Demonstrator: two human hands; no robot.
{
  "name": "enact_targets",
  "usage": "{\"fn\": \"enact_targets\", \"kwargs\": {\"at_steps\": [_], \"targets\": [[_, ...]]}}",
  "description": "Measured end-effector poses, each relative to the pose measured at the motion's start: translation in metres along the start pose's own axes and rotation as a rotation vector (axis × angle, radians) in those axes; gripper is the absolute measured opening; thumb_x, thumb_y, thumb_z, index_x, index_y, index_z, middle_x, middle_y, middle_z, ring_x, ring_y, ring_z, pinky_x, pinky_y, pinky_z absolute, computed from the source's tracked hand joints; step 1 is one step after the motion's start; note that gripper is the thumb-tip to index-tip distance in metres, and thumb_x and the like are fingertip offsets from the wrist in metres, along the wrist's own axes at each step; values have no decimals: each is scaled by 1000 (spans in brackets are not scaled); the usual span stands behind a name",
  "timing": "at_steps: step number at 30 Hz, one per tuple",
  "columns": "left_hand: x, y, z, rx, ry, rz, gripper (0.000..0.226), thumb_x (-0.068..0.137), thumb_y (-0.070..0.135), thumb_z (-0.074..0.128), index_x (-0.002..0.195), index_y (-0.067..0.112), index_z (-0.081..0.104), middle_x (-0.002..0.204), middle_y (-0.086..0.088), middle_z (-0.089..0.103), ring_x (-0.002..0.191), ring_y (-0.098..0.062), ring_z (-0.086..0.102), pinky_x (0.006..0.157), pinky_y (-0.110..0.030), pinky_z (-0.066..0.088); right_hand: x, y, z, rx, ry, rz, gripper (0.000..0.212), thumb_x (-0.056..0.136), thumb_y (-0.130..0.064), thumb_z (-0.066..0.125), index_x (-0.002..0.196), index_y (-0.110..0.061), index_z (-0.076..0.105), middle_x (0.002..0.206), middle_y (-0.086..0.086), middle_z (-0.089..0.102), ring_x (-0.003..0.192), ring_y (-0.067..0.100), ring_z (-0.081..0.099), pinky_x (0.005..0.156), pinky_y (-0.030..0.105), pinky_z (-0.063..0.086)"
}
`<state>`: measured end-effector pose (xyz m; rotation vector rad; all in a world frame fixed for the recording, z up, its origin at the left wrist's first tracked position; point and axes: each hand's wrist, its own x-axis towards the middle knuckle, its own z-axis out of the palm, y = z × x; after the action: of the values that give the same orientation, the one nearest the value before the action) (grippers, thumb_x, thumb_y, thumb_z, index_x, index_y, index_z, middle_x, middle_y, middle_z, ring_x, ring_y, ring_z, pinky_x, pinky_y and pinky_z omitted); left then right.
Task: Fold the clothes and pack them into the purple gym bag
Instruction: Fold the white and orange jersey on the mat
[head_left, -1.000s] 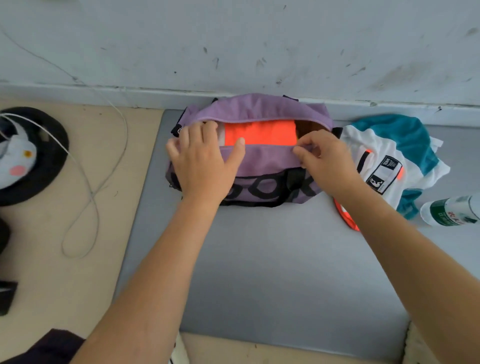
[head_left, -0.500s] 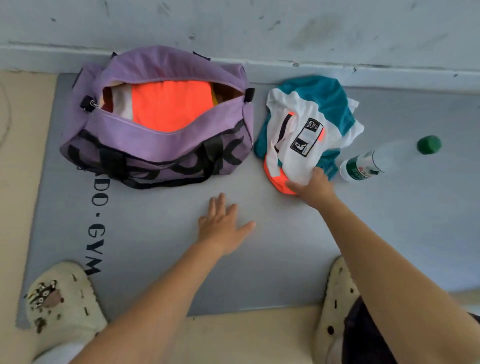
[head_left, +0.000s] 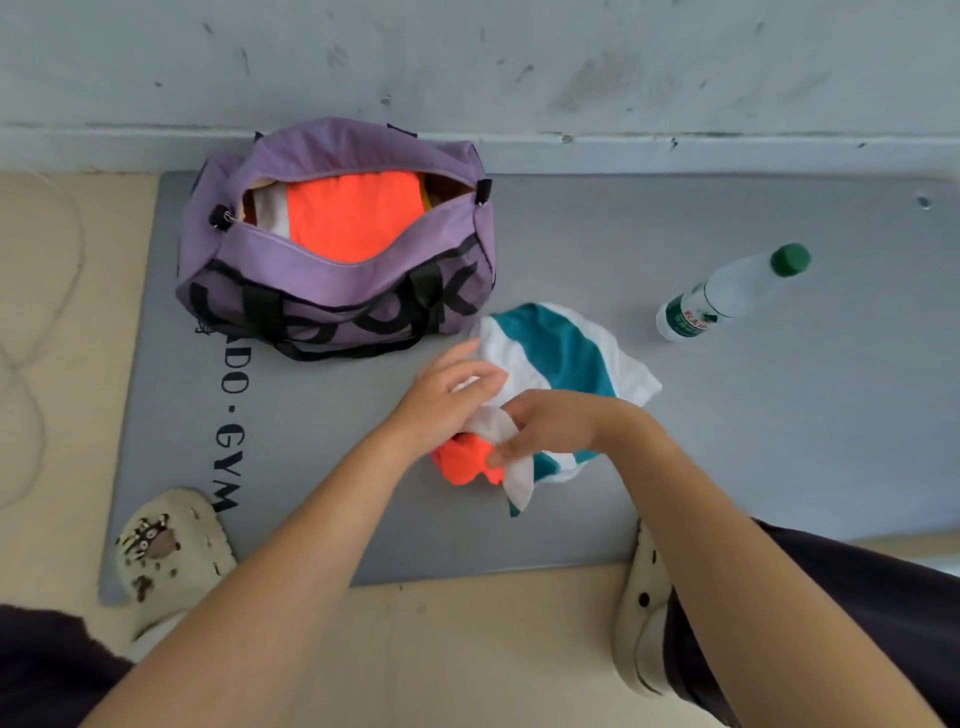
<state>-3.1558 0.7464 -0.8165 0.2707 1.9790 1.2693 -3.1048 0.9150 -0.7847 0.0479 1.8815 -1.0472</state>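
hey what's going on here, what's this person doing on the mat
A person is packing a purple bag on a grey mat. The bag sits unzipped with orange clothing already inside. Both hands, left and right, are working a crumpled teal, white and orange shirt lying beside the bag, not yet folded. A bottle lies nearby.

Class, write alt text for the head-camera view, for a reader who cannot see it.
Both hands, left hand and right hand, grip a crumpled teal, white and orange garment on a grey gym mat. Behind it sits an open purple gym bag holding a folded orange garment; a green-capped clear plastic bottle lies to the right.
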Motion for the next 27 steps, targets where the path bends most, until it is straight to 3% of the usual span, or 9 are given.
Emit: {"fn": "enact_targets", "kwargs": {"at_steps": [4,6,9,12,16,19,22,25,27], "targets": [[-52,70,-19,-63,31,107,35,91,56,51,84,25,66,77,17,64,70,5,53,70,-22,43,-66,-58,-15,293,97,-278,23,97,-11,57,116,1,61,114,14,67,108,26,62,103,44,46],[-77,104,-35,7,46,162,57,83,70,49,93,17,69,88,5,70,78,-2,55,81,-34,45,-100,-85,-17,388,217,-352,24,97,-11,55,118,-2,59,115,15,65,109,29,59,104,52,41],[-119,147,-62,99,-10,184,83,66,86,52,97,11,71,89,9,69,81,-3,59,89,-34,46,-146,-123,-18,528,336,-465,17,92,-15,56,107,-13,64,97,1,73,89,15,68,81,32,56],[-159,177,-85,249,-62,166,69,62,89,55,91,29,74,91,19,73,87,1,67,85,-31,52,-192,-160,-18,562,438,-559,21,93,-17,53,90,-20,73,78,-4,72,68,8,67,59,24,53],[-202,209,-106,346,-114,170,41,66,80,63,88,46,73,95,22,74,92,0,69,87,-28,49,-239,-190,-21,614,664,-667,43,100,-16,48,61,-21,68,56,-10,62,51,4,58,52,18,46],[-220,229,-113,223,50,250,46,71,72,68,90,31,76,93,9,77,89,-12,73,83,-33,53,-252,-198,-25,334,1007,-480,19,93,-31,61,80,-17,59,66,-7,57,60,12,52,62,29,40],[-234,244,-118,21,162,310,53,68,63,73,89,14,75,91,-3,77,86,-21,74,79,-35,57,-255,-198,-15,140,1223,-405,32,89,-41,65,112,-21,54,93,-9,60,79,2,58,64,11,44],[-238,246,-120,-138,283,316,58,72,58,74,96,5,72,97,-6,77,93,-23,73,89,-42,54,-255,-197,8,95,1185,-530,39,87,-48,65,112,-20,56,99,-11,62,87,3,61,72,11,44],[-235,239,-117,-295,335,312,43,82,50,72,97,9,72,98,-4,76,96,-20,72,90,-38,55,-246,-193,23,64,969,-519,49,79,-62,61,104,-20,61,97,-6,69,91,11,66,79,21,49]]}}
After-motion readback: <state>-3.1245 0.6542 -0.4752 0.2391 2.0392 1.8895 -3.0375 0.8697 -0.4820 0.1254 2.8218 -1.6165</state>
